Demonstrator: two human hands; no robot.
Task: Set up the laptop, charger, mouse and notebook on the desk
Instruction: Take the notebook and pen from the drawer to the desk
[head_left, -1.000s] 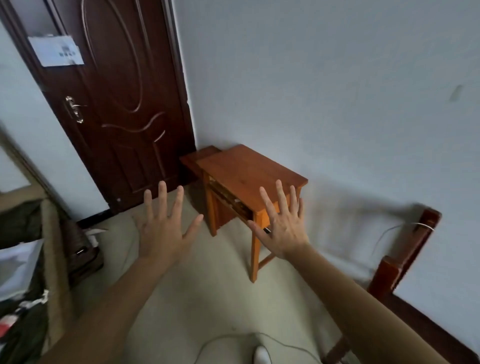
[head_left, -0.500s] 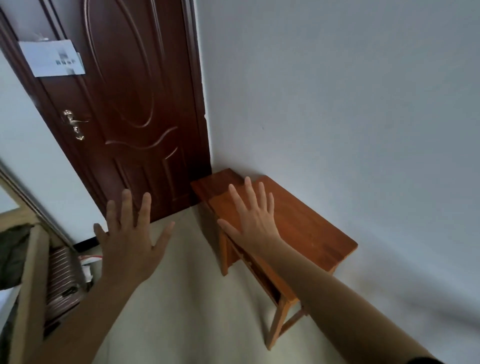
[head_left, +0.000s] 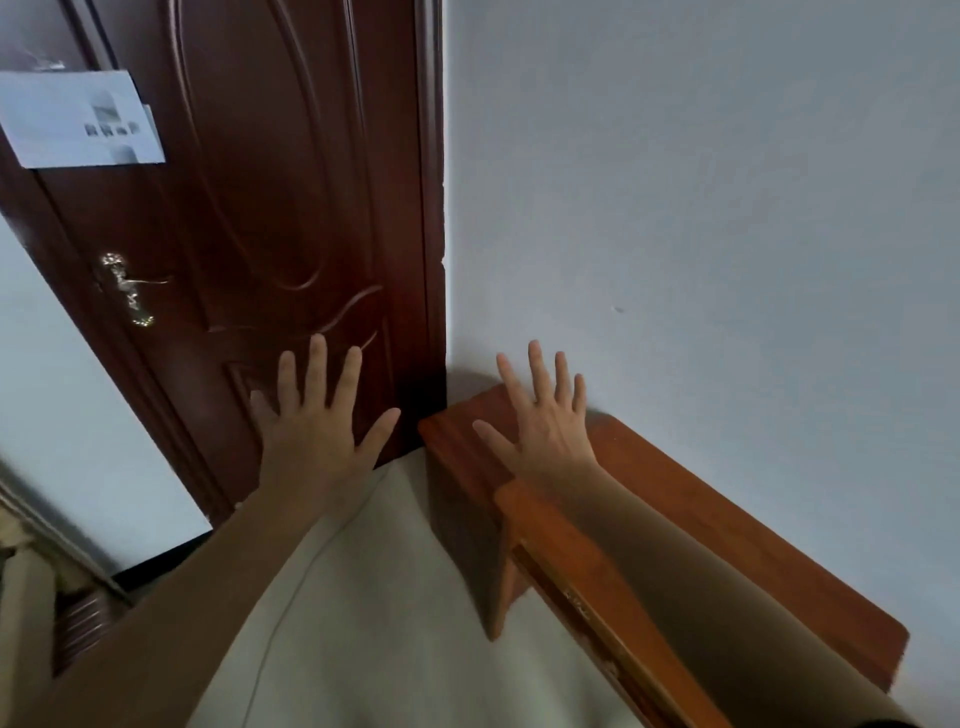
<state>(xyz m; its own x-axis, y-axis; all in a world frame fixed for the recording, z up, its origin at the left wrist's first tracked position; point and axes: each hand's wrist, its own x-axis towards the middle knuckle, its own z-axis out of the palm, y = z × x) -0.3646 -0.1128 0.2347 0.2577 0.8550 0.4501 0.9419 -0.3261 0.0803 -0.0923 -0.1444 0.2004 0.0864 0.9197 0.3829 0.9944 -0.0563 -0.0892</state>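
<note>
A small orange-brown wooden desk stands against the white wall at the right, its top bare. My right hand is stretched out above its far end, fingers spread, holding nothing. My left hand is held up over the floor in front of the dark door, also with fingers spread and nothing in it. No laptop, charger, mouse or notebook shows in the head view.
A dark brown door with a brass handle and a taped white paper fills the left. A lower dark wooden stand abuts the desk's far end. Pale floor lies below; clutter sits at the bottom left.
The view has moved closer to the desk and door. Both hands stay spread and have shifted up in the view; the right hand now hovers over the desk's far end.
</note>
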